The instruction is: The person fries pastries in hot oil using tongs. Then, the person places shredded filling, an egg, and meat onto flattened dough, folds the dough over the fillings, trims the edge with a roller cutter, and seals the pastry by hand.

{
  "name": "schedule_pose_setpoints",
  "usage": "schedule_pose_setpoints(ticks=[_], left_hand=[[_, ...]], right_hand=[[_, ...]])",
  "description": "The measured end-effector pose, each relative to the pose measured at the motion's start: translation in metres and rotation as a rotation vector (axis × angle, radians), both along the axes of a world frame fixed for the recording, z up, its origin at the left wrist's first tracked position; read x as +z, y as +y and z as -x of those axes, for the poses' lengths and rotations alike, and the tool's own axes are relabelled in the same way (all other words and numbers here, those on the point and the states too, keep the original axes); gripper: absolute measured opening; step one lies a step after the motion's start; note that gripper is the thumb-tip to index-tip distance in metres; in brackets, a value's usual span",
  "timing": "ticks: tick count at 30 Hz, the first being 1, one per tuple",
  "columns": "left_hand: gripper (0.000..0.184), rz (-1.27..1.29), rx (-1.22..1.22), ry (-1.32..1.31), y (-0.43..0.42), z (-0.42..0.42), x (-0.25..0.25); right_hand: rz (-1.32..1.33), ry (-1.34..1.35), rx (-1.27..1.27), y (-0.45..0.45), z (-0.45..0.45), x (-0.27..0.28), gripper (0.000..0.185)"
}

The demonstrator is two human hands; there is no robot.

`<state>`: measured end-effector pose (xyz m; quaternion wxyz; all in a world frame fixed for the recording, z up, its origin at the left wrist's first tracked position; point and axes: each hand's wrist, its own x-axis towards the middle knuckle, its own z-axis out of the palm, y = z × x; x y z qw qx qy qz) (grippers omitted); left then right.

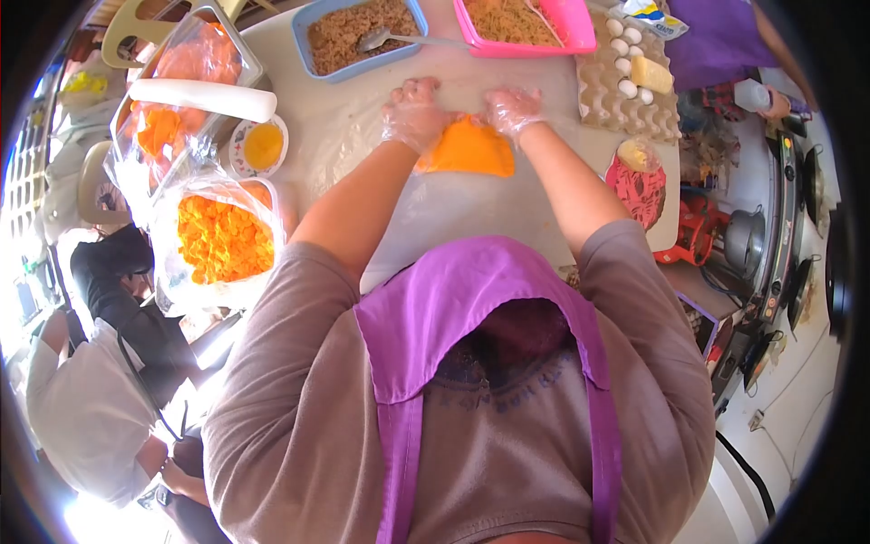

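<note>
Flat on the table lies an orange piece of dough (471, 150), with a straight edge toward me and its far part between my hands. My left hand (415, 113), in a clear plastic glove, touches its upper left side with the fingers bent. On the upper right side is my right hand (514, 111), also gloved, fingers apart and nothing in its grip. Beyond my left hand stands a blue tray (362, 63) of brown filling with a spoon (376, 39) in it. A pink tray (535, 50) of shredded filling stands beyond my right hand.
Left are a white rolling pin (203, 100) over a container of bagged orange dough, a bowl (263, 148) of yellow liquid and a tub of orange pieces (225, 238). Right are an egg carton (625, 118) and a pink patterned item (636, 190). Other people are at both sides.
</note>
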<state>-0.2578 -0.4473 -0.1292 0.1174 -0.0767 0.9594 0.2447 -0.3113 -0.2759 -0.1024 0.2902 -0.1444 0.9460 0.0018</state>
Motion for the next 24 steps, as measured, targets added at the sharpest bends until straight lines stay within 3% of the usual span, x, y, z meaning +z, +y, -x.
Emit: schedule_pose_setpoints(ticks=[3, 6, 9, 11, 13, 15, 16, 18, 20, 23, 24], left_hand=[[0.07, 0.004, 0.028, 0.043, -0.001, -0.001, 0.007], [0.063, -0.721, 0.402, 0.014, -0.018, 0.015, -0.043], [0.057, -0.51, 0.303, 0.182, -0.038, -0.038, 0.049], [0.054, -0.373, 0.231, 0.059, -0.054, -0.071, 0.066], [0.051, -0.26, 0.223, 0.106, -0.065, -0.115, 0.074], [0.05, -0.232, 0.315, 0.034, -0.072, -0.161, 0.084], [0.052, -0.218, 0.359, 0.034, -0.078, -0.182, 0.082], [0.056, -0.129, 0.453, -0.003, -0.094, -0.225, 0.062], [0.06, 0.016, 0.547, -0.081, -0.108, -0.269, 0.029], [0.071, 0.171, 0.637, 0.08, -0.11, -0.335, -0.066], [0.067, 0.042, 0.756, 0.049, -0.101, -0.328, -0.053]], right_hand=[[0.083, -0.099, -0.124, 0.003, 0.008, -0.007, 0.053], [0.038, -0.121, -0.155, -0.005, 0.005, 0.006, 0.059], [-0.028, -0.004, -0.093, -0.01, -0.001, 0.002, 0.064], [-0.038, 0.06, -0.058, -0.012, -0.004, -0.007, 0.066], [-0.042, 0.091, -0.038, -0.012, -0.005, -0.01, 0.067], [-0.037, 0.124, -0.001, -0.01, -0.004, -0.008, 0.067], [-0.033, 0.14, 0.018, -0.009, -0.004, -0.008, 0.067], [0.291, -0.224, -0.357, 0.006, 0.027, -0.048, 0.063], [0.581, -0.285, -0.552, 0.024, 0.038, -0.091, 0.057], [0.817, 0.127, -0.442, 0.021, 0.02, -0.092, 0.045], [0.783, 0.264, -0.33, 0.0, -0.016, -0.052, 0.041]])
